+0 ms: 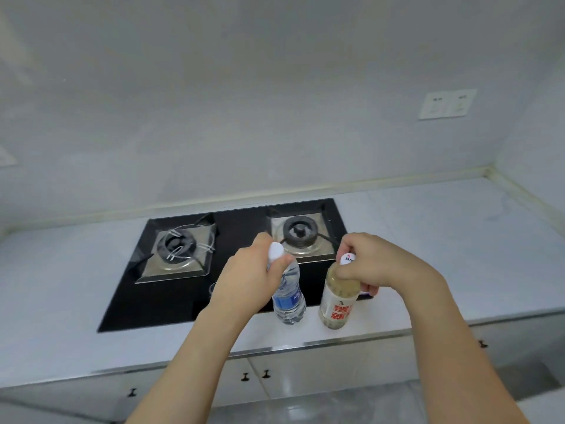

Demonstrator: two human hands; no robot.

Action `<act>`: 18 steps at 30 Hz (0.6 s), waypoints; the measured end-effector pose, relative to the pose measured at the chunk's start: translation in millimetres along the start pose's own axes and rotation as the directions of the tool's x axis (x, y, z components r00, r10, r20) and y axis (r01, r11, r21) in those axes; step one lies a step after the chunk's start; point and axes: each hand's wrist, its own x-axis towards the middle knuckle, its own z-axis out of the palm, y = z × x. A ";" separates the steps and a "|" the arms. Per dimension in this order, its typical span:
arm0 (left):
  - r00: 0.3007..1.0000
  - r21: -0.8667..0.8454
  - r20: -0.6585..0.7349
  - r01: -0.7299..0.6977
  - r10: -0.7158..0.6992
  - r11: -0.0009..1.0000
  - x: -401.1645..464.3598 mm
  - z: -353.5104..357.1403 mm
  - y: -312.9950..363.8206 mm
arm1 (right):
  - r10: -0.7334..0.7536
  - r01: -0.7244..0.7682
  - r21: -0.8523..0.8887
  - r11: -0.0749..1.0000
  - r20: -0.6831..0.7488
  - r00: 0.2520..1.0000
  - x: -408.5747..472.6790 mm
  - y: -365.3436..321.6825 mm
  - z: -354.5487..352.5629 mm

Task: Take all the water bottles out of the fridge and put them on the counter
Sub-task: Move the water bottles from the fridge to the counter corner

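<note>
Two bottles stand upright on the white counter (458,240), close to its front edge. The clear water bottle (289,296) has a blue label and a white cap; my left hand (250,276) grips it round the neck. To its right stands a bottle of pale yellowish liquid (336,304) with a red-lettered label and a white cap. My right hand (371,264) grips that bottle round its neck and shoulder. Both bottle bases look to be touching the counter. The fridge is out of view.
A black glass gas hob (171,298) with two burners is set into the counter just behind the bottles. Behind it is a grey wall with a socket plate (446,104). Cabinet doors with small dark knobs (244,376) sit below the counter edge.
</note>
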 end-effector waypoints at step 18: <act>0.958 -0.021 -0.207 0.197 -0.197 0.980 -98.1 -167.8 -238.6 | -0.195 0.218 -0.117 0.969 0.178 0.964 20.8 -250.1 181.8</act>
